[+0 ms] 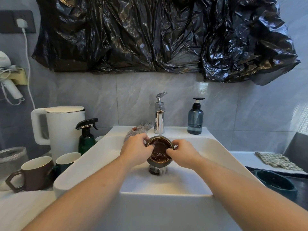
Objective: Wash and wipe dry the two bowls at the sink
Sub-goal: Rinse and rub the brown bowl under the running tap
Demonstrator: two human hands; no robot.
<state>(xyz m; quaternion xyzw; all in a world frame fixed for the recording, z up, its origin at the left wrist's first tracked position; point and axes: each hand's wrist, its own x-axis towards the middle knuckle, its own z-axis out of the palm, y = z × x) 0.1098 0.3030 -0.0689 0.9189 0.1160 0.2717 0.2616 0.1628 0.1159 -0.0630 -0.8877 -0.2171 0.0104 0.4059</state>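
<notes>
Both hands grip one bowl point(159, 150) over the sink point(208, 147) — left hand point(136, 150) curled on its rim at nine o'clock, right hand point(180, 151) at three. Water from the tap point(159, 120) at twelve runs into it — the second bowl point(275, 183) sits well apart on the counter at four.

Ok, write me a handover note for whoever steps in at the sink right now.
Left hand and right hand both grip the brown bowl by its rim, under the running tap, over the sink.
Green bowl sits on the counter to the right, below the checked cloth.
Done: nothing finished; brown bowl is being rinsed.
Left: finish washing it, wash the green bowl, wipe both dry.
</notes>
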